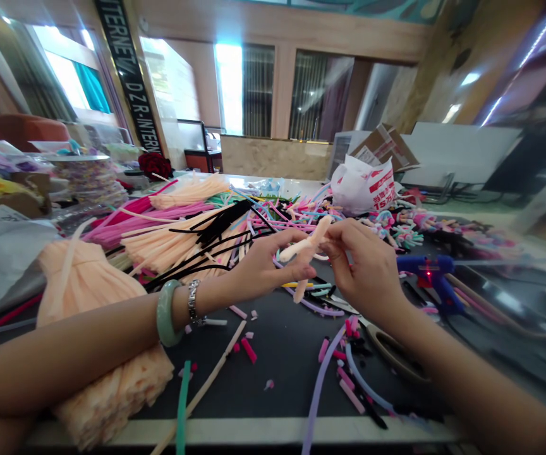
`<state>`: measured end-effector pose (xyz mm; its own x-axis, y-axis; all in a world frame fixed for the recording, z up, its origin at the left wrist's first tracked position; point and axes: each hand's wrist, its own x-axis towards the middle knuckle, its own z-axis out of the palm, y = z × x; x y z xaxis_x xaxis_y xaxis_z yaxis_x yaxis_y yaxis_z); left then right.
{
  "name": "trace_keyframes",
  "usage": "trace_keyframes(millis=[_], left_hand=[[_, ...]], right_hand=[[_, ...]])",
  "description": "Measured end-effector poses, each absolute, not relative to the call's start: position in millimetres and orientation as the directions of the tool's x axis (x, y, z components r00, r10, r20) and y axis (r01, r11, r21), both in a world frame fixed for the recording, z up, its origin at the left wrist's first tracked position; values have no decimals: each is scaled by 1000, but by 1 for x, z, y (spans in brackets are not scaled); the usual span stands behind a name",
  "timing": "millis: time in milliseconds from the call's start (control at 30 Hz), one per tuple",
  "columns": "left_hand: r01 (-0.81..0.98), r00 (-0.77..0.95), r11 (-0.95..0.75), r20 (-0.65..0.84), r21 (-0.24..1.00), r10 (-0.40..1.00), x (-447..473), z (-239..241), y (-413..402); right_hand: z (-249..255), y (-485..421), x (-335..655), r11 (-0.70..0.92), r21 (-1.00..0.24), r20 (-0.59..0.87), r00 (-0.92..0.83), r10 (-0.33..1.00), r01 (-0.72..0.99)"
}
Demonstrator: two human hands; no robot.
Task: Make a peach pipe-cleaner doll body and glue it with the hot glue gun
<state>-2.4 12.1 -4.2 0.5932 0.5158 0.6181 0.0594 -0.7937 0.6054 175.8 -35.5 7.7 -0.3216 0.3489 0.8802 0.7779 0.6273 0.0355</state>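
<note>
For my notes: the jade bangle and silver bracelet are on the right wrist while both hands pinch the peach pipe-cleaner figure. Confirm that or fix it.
Wrong wrist: the head view shows the jade bangle and silver bracelet on the left wrist. The left hand and right hand do both pinch the peach pipe-cleaner figure.

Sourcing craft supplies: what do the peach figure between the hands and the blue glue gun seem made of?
The peach figure looks like fuzzy pipe cleaner, its surface soft and fibrous; any wire inside is hidden. The blue glue gun looks like moulded plastic, going by its smooth sheen.
</note>
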Motion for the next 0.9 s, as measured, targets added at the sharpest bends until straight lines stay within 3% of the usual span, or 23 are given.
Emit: trace_keyframes(millis=[300, 533, 700, 900], left_hand=[[119, 539, -882, 717, 456, 443, -1, -5, 9], [163, 560, -826, 638, 540, 528, 1, -1, 5], [164, 580, -848, 646, 504, 496, 0, -2, 8], [179, 571, -820, 621, 544, 537, -1, -7, 12]], right_hand=[[5, -36, 174, 651, 34, 883, -327, 335, 758], [5, -36, 174, 712, 14, 876, -352, 330, 702], [3, -34, 172, 723, 46, 873, -379, 307, 689], [3, -33, 171, 733, 32, 868, -382, 316, 679]])
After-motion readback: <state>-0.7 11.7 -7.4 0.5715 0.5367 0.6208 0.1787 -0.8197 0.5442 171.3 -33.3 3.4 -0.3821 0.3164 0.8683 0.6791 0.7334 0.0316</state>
